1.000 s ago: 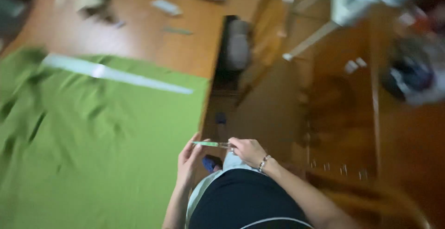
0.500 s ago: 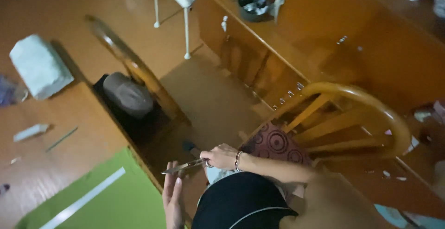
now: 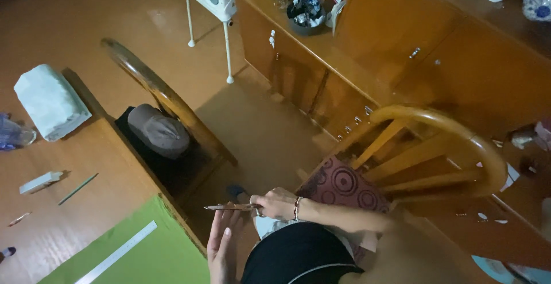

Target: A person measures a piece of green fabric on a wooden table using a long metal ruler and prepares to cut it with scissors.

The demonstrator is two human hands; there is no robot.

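The right hand (image 3: 276, 203) is closed around the handle end of a pair of slim metal scissors (image 3: 232, 207), whose blades point out level toward the person's left, shut or nearly so. Just under the blades the left hand (image 3: 221, 248) is held flat and open, fingers straight and together, palm turned inward, touching nothing; the blade tips hang right above its fingertips. The right wrist carries a beaded bracelet (image 3: 297, 208), and the forearm runs in from the right across the lap.

The scissors are off the work, in the air over the gap between the lap and the wooden bench (image 3: 69, 203). On the bench's near corner lies a sheet of green fabric (image 3: 163, 252) with a long pale ruler (image 3: 117, 253) laid slantwise across it. As far as can be seen the cloth is uncut along its visible edge, so measuring looks set up and cutting is not under way; whether any line is drawn on it cannot be told.

Farther out on the bench lie a green pencil (image 3: 77, 188), a small white block (image 3: 40, 182) and a folded pale-blue cloth (image 3: 50, 101). Beyond the bench's edge, a grey cap (image 3: 159, 130) rests on a dark chair seat; a curved-back wooden chair (image 3: 442, 146) stands to the right.
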